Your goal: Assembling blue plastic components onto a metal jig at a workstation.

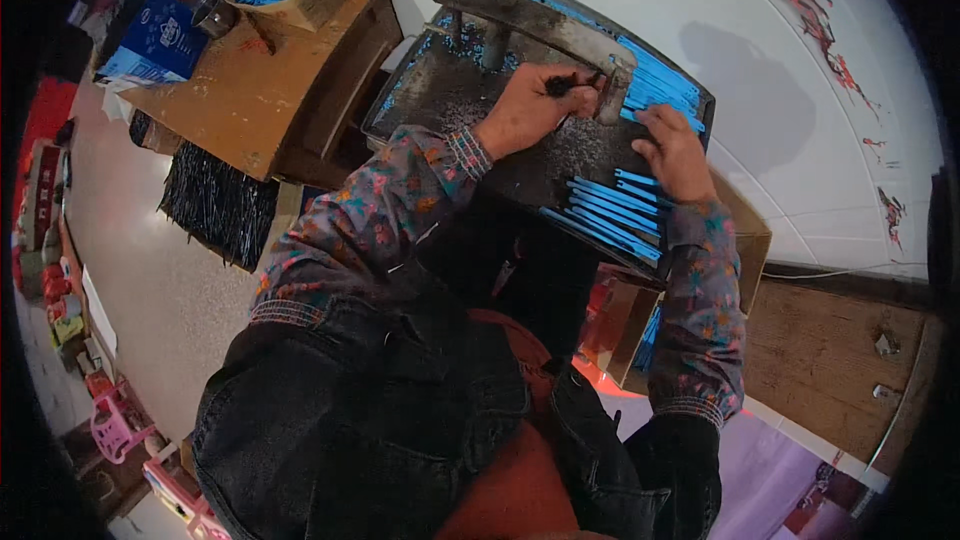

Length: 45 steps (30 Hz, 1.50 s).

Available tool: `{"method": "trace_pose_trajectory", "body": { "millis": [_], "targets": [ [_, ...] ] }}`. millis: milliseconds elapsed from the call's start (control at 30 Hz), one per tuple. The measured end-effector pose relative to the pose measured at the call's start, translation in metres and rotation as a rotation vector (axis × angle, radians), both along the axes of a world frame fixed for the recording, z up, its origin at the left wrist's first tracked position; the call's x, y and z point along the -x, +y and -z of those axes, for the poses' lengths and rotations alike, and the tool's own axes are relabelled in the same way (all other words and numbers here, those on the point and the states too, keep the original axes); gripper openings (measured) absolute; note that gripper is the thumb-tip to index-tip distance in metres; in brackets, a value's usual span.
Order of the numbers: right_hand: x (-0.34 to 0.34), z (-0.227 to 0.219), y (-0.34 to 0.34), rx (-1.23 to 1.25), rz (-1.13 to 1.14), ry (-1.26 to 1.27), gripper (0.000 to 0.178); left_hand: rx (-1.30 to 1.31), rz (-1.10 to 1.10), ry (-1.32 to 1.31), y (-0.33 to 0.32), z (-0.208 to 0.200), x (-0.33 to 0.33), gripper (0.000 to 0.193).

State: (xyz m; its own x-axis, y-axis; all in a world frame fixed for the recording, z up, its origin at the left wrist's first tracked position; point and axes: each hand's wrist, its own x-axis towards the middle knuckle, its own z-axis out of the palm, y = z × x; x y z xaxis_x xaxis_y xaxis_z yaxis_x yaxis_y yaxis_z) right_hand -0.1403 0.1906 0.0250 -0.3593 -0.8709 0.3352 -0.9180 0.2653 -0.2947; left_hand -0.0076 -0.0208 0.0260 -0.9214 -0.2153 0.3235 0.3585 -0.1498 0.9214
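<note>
My left hand [532, 108] is closed in a pinch around a small black tuft [560, 86], beside the upright metal end [614, 92] of a bar-like fixture. The tuft's exact kind cannot be made out. Just right of that metal end, my right hand [680, 155] has its thumb and index finger apart, with the fingertips close to a pile of slim blue sticks [660, 80]. No held object shows in it. A second group of blue sticks [610, 215] lies along the near edge of the dark worktop [520, 165], below my right hand.
A dark metal bar [510, 15] spans the worktop's far side. Blue and pale scraps litter the surface. To the left, a wooden table [240, 90] carries a cardboard box of blue sticks [300, 5] and a blue carton [160, 35]. Black strands [220, 202] hang below it. A tiled wall [700, 0] stands behind.
</note>
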Motion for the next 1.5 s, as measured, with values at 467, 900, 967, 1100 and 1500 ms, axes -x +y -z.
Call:
{"method": "trace_pose_trajectory", "body": {
  "millis": [467,900,967,1100,1500],
  "targets": [
    [-0.009,-0.002,0.005,-0.177,0.018,0.26,0.021,-0.073,0.021,0.066,0.0,0.003,0.001,0.012],
    [-0.031,-0.027,-0.012,-0.066,0.165,0.37,0.026,-0.065,0.01,0.044,0.001,0.003,0.006,0.009],
    [-0.043,-0.036,-0.028,0.148,0.134,0.19,0.025,-0.056,-0.004,0.05,0.001,0.003,0.006,0.009],
    [-0.046,-0.047,-0.033,0.364,0.144,-0.238,0.025,-0.064,-0.019,0.05,0.001,0.006,0.006,0.009],
    [-0.055,-0.045,-0.041,0.322,0.085,-0.233,0.012,-0.081,-0.04,0.045,0.001,0.004,0.005,0.011]
  ]
}}
